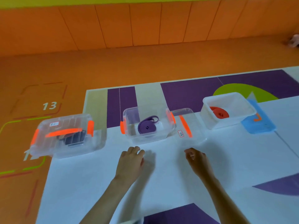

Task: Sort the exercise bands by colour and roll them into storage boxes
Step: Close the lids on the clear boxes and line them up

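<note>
Purple band [147, 126] coiled in open middle box [146, 125]. Both hands empty: left hand [131, 162] loosely spread, right hand [196, 160] curled near lid [186, 125]. Next, likely: fit lid, snap orange latches.

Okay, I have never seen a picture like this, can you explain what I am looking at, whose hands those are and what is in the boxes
This is one picture from a camera worn on a person's head, looking down at their own bare hands. No machine is involved. The left hand and right hand hover empty over a floor mat. Three clear storage boxes stand in a row: the left box is lidded with a dark band inside, the middle box holds a rolled purple band, its lid lying beside it, and the right box holds a rolled red band.
</note>
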The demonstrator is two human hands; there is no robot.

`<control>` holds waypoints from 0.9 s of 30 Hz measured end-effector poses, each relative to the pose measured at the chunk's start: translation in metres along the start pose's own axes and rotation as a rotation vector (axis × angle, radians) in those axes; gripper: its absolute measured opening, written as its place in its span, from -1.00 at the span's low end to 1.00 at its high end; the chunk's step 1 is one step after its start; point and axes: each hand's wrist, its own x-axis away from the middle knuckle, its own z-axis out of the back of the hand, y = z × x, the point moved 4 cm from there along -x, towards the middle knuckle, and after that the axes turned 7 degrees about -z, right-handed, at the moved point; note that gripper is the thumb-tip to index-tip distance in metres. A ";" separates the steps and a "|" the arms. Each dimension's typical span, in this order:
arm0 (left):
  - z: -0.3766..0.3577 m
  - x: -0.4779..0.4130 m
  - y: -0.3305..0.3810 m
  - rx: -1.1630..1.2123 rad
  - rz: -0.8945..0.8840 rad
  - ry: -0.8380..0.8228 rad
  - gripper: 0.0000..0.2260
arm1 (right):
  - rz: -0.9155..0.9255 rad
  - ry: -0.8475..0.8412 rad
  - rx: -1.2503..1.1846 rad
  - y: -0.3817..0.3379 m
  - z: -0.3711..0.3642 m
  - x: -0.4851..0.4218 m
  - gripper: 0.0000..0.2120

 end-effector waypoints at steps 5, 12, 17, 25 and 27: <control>-0.022 -0.049 0.016 0.030 0.015 -0.001 -0.75 | -0.047 -0.056 0.105 0.018 -0.001 -0.071 -0.77; -0.039 -0.117 0.030 0.054 0.078 0.030 -0.82 | -0.019 -0.082 0.368 0.001 -0.011 -0.167 -0.69; -0.055 -0.159 0.042 0.021 0.113 -0.020 -0.73 | -0.022 -0.087 0.416 -0.004 -0.028 -0.227 -0.67; -0.061 -0.200 0.069 -0.062 0.232 -0.106 -0.68 | -0.057 -0.158 0.417 0.010 -0.045 -0.282 -0.67; -0.059 -0.203 0.074 -0.072 0.261 -0.123 -0.69 | -0.085 -0.208 0.388 0.016 -0.044 -0.284 -0.57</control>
